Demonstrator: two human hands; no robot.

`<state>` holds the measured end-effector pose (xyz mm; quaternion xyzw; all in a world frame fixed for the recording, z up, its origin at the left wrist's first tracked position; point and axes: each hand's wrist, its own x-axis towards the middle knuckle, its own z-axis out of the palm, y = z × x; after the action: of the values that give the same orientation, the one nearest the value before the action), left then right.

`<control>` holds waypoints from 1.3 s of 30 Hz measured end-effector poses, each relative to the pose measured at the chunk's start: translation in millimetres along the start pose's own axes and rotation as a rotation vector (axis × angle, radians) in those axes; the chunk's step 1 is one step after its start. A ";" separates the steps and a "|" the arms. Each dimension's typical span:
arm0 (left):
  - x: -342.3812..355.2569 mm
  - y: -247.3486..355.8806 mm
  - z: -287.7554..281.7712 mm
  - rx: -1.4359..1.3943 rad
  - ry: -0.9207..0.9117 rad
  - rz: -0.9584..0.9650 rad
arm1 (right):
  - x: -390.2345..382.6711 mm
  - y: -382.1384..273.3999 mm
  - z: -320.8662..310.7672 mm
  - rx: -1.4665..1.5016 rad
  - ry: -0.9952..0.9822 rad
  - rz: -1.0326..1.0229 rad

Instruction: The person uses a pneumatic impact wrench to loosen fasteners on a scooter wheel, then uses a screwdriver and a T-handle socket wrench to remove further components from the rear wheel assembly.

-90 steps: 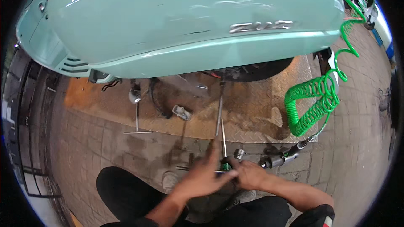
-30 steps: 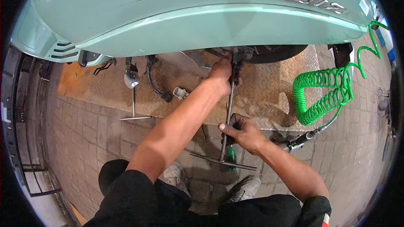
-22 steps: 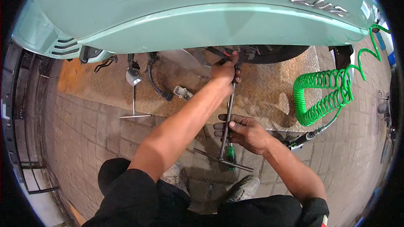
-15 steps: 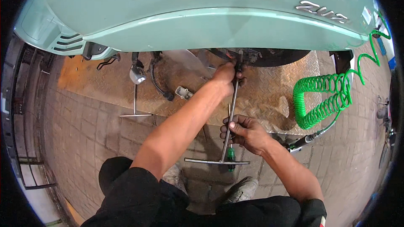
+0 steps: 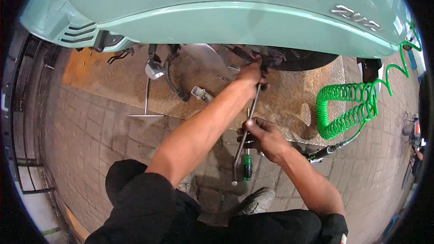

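Observation:
A long T-handle wrench (image 5: 253,105) reaches from near my knees to the underside of a mint-green scooter (image 5: 235,25). Its crossbar (image 5: 234,171) is seen nearly end-on. My left hand (image 5: 251,74) is closed round the wrench's far end, just below the body panel; it is slightly blurred and its fingertips are partly hidden. Farther down the shaft, my right hand (image 5: 267,140) pinches it between thumb and fingers. What the wrench's tip meets under the scooter cannot be made out. A green-handled screwdriver (image 5: 247,167) lies just beneath the wrench.
A second T-handle wrench (image 5: 146,99) is at the left, beside a silver part (image 5: 154,69) and a black cable (image 5: 174,86). A small metal part (image 5: 202,94) lies on the tread plate (image 5: 113,90). To the right are a coiled green air hose (image 5: 327,113) and an air tool (image 5: 321,154).
The wrench's crossbar has turned from lying crosswise to nearly end-on. Both hands remain on the wrench, and the view has shifted slightly.

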<state>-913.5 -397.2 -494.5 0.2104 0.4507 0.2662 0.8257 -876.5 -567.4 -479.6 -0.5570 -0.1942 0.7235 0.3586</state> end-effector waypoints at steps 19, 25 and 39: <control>-16.5 2.1 10.0 0.030 0.166 0.047 | -8.3 7.1 -0.4 -0.012 0.087 -0.098; 1.6 -5.5 2.0 0.082 0.149 0.119 | -3.7 1.9 3.2 0.271 -0.026 -0.028; -3.2 -3.6 2.2 -0.013 0.161 0.097 | -0.7 0.9 -6.3 0.071 0.025 -0.061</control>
<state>-912.2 -402.3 -493.5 0.2047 0.5031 0.3248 0.7743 -870.8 -569.2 -481.7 -0.5466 -0.1808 0.7116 0.4027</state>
